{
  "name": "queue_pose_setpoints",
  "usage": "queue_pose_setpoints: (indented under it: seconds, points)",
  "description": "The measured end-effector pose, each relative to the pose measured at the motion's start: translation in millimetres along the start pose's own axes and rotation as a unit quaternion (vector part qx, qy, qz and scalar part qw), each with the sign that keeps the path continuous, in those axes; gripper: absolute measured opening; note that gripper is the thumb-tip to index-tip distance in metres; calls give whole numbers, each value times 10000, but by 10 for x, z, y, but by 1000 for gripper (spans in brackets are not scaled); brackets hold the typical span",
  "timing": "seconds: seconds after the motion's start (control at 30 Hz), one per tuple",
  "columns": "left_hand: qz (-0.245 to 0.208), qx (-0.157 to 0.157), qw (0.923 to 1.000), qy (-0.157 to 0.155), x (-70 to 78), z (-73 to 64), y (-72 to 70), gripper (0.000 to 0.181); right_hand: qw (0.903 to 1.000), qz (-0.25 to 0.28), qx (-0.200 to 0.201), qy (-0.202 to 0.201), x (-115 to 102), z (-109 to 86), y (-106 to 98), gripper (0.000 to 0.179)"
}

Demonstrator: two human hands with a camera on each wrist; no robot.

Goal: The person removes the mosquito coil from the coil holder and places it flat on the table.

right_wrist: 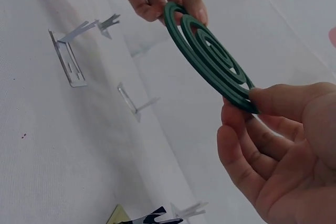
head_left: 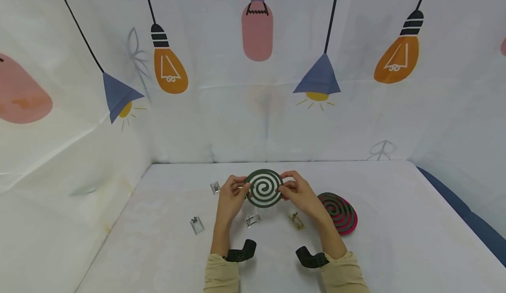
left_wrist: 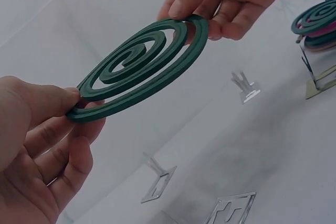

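Observation:
A dark green mosquito coil [head_left: 264, 205] is held up above the white table between both hands. My left hand [head_left: 231, 196] pinches its left rim, thumb on top and fingers beneath. On the opposite rim, my right hand [head_left: 299, 195] pinches it the same way. In the left wrist view the coil [left_wrist: 131, 74] looks tilted, with open gaps between its rings. Below the hands lie small metal coil stands: a silver one [head_left: 253, 220] and a gold one [head_left: 297, 221], each with an upright prong.
Beside the right forearm lies a pile of green and magenta coils [head_left: 348, 222]. Other silver stands sit to the left, one near the back [head_left: 215, 187] and one nearer the front [head_left: 196, 225]. A lamp-patterned white curtain [head_left: 221, 121] hangs behind the table [head_left: 407, 222].

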State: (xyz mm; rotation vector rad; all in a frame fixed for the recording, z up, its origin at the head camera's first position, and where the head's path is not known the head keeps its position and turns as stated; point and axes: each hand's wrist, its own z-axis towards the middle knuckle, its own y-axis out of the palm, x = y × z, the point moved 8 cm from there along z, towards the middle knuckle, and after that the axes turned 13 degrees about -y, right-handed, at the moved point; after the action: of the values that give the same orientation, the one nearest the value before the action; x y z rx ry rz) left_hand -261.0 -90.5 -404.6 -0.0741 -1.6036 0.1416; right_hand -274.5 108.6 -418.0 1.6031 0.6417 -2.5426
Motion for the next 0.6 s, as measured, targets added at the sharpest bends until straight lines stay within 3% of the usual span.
queue_pose_setpoints:
  seconds: [0.6]
  points:
    - [-110,-213,9997,-92,-6,18,96,31,9996,-114,235,102,-37,-34,-108,35]
